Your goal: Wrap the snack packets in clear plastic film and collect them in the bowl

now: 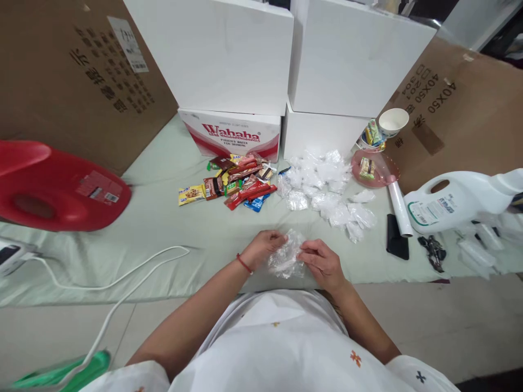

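Note:
Between my two hands is a crumpled clear plastic bag (287, 257), held just above the front of the table. My left hand (267, 247), with a red cord at the wrist, pinches its left side. Fingers of my right hand (322, 263) are closed on its right edge. Whether anything lies inside the bag I cannot make out. Beyond my hands sits a heap of similar crumpled clear plastic bags (322, 182). To its left lies a pile of wrapped snacks (243, 179) in red, yellow, brown and blue.
White boxes (220, 54) and a Wahaha carton (237, 133) stand at the back. A red jug (61, 188) and a white cable (134, 269) are left. On the right are a pink plate (378, 177), a plastic roll (399, 209), a black phone (397, 238) and a white jug (453, 201).

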`<move>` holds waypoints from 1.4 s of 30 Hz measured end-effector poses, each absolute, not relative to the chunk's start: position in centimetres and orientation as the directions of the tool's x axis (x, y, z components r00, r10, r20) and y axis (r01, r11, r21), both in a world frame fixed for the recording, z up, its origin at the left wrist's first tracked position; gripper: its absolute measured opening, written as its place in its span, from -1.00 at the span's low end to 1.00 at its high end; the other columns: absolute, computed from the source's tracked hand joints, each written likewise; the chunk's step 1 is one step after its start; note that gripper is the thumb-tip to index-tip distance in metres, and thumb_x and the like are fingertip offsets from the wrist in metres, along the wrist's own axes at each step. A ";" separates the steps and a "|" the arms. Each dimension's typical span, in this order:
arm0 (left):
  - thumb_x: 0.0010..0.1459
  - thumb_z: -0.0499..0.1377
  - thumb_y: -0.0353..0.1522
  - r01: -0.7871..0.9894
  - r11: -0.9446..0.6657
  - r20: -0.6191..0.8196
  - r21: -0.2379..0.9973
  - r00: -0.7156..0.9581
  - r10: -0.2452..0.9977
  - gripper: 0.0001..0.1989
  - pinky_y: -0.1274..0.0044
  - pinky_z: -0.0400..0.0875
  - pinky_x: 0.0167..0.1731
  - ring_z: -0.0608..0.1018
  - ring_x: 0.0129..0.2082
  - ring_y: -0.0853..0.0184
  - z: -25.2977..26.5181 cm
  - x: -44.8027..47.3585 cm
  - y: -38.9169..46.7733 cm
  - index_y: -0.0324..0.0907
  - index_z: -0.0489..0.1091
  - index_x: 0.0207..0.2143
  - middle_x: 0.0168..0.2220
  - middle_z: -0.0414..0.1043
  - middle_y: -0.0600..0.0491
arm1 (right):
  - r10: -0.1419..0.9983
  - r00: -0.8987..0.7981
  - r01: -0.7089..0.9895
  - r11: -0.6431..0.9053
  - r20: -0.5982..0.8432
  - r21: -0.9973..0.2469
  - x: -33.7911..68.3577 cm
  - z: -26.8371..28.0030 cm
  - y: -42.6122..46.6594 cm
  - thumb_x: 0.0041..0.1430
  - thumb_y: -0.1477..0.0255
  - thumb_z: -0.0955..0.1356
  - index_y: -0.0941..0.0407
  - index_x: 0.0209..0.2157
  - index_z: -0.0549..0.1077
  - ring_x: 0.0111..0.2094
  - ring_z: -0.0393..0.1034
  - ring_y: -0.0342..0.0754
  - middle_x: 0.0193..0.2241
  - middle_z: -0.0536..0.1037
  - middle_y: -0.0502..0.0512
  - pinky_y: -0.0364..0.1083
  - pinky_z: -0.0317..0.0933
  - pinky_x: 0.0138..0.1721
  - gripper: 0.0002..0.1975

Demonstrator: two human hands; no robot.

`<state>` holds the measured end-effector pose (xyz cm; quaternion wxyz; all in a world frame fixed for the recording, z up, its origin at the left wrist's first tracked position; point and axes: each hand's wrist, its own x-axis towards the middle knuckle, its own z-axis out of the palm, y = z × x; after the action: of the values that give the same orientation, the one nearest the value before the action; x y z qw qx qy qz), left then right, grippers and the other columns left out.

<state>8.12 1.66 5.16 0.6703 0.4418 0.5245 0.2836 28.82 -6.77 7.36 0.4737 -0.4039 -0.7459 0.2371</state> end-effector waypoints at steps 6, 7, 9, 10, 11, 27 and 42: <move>-0.06 0.39 0.03 -0.241 0.257 -0.277 0.936 -0.054 0.959 -0.51 0.60 0.08 -0.52 0.19 -0.56 0.49 4.9 8.0 1.7 -0.13 0.34 -0.33 -0.55 0.21 0.26 | 0.945 0.003 0.474 0.288 0.328 -0.832 33.3 5.0 -10.1 0.38 0.39 0.34 -0.01 -0.21 0.67 -0.13 0.50 -0.01 -0.13 0.56 0.16 -0.02 0.46 -0.13 -0.78; -0.02 0.38 0.03 -0.249 0.228 -0.251 0.941 -0.066 0.966 -0.52 0.60 0.05 -0.53 0.17 -0.57 0.49 5.1 7.8 1.6 -0.12 0.34 -0.30 -0.55 0.20 0.27 | 0.963 0.064 0.453 0.207 0.263 -0.867 33.8 4.6 -10.5 0.37 0.35 0.35 0.01 -0.25 0.67 -0.14 0.50 0.00 -0.15 0.56 0.16 -0.02 0.46 -0.14 -0.78; 0.04 0.37 0.01 -0.261 0.182 -0.198 0.948 -0.037 0.980 -0.55 0.59 0.04 -0.56 0.16 -0.58 0.48 5.4 7.6 1.2 -0.11 0.34 -0.29 -0.55 0.19 0.26 | 0.969 0.220 0.315 0.044 0.117 -0.948 34.4 4.3 -10.6 0.34 0.25 0.38 0.03 -0.24 0.64 -0.11 0.49 0.03 -0.15 0.57 0.16 0.00 0.46 -0.13 -0.79; 0.07 0.36 0.01 -0.262 0.171 -0.177 0.950 -0.003 0.984 -0.56 0.59 0.04 -0.56 0.17 -0.58 0.48 5.6 7.6 0.9 -0.11 0.34 -0.29 -0.55 0.19 0.25 | 0.956 0.290 0.199 -0.019 0.041 -0.980 34.3 4.3 -10.3 0.32 0.20 0.39 0.03 -0.16 0.62 -0.07 0.48 0.05 -0.10 0.58 0.17 0.02 0.47 -0.11 -0.77; 0.10 0.34 0.00 -0.261 0.167 -0.164 0.951 0.034 0.986 -0.58 0.58 0.05 -0.57 0.17 -0.57 0.47 5.8 7.7 0.6 -0.11 0.34 -0.30 -0.55 0.19 0.25 | 0.942 0.335 0.067 -0.063 -0.037 -0.996 34.0 4.4 -9.8 0.31 0.15 0.40 0.01 -0.06 0.59 -0.02 0.47 0.06 -0.03 0.57 0.18 0.04 0.47 -0.07 -0.70; 0.06 0.35 0.00 -0.001 0.116 -0.114 0.993 -0.221 0.969 -0.58 0.55 0.30 -0.35 0.38 -0.35 0.37 4.9 5.2 -0.1 -0.11 0.40 -0.23 -0.32 0.38 0.11 | 0.927 0.321 -0.168 -0.144 -0.193 -0.975 27.5 6.4 -2.2 0.11 -0.04 0.46 0.08 -0.41 0.46 -0.57 0.11 -0.17 -0.62 0.28 -0.13 -0.16 0.07 -0.52 -0.55; 0.15 0.24 0.13 -0.218 0.181 -0.166 0.959 0.085 0.982 -0.48 0.54 0.34 -0.35 0.40 -0.45 0.41 6.8 9.4 -0.5 -0.15 0.36 -0.44 -0.50 0.36 0.14 | 0.892 0.449 -0.002 -0.046 -0.042 -0.999 29.2 8.7 -3.6 0.23 0.03 0.41 0.08 -0.21 0.58 -0.54 0.18 -0.14 -0.52 0.42 -0.05 -0.15 0.11 -0.48 -0.60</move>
<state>9.44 -0.50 6.76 0.6116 0.4105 0.4653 0.4908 29.20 -3.63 8.68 0.5882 -0.6154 -0.3617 0.3801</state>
